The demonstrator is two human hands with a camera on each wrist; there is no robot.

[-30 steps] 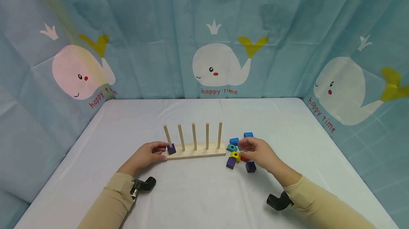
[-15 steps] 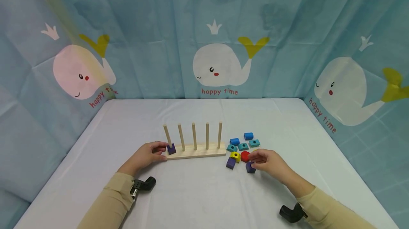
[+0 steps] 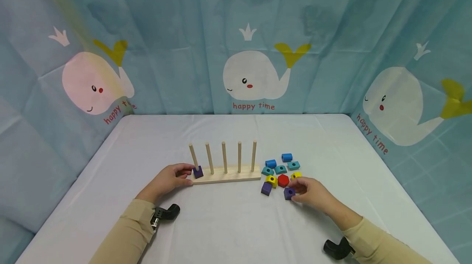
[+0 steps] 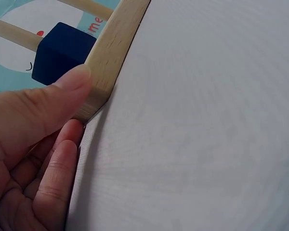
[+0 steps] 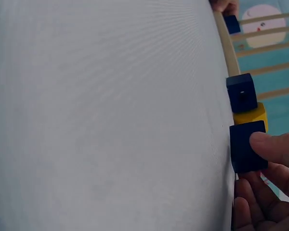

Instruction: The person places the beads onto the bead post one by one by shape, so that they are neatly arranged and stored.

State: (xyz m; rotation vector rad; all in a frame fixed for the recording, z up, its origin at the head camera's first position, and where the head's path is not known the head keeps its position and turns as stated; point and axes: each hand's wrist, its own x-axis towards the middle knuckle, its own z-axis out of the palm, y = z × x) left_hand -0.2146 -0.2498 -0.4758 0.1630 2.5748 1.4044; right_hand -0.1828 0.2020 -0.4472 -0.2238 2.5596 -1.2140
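A wooden peg board (image 3: 232,177) with several upright pegs stands on the table. A purple block (image 3: 198,172) is threaded at the foot of its leftmost peg. My left hand (image 3: 166,181) grips the board's left end. The left wrist view shows the thumb (image 4: 76,79) against the board's front edge by the threaded block, with fingers at the end corner. My right hand (image 3: 314,193) pinches another purple block (image 3: 288,193) low at the table, its hole facing up. In the right wrist view, the thumb (image 5: 274,144) lies on that purple block's face, with curled fingers beside it.
Beside the board's right end lie a third purple block (image 3: 266,188), a yellow block (image 3: 271,180), a red hexagonal block (image 3: 283,180), several teal blocks (image 3: 280,169) and blue cylinders (image 3: 287,157). Another yellow block (image 3: 296,175) sits just behind my right hand.
My right hand has come from over the teal and red blocks toward me, down to the near purple block, and now pinches it. My left hand and the board have stayed put.
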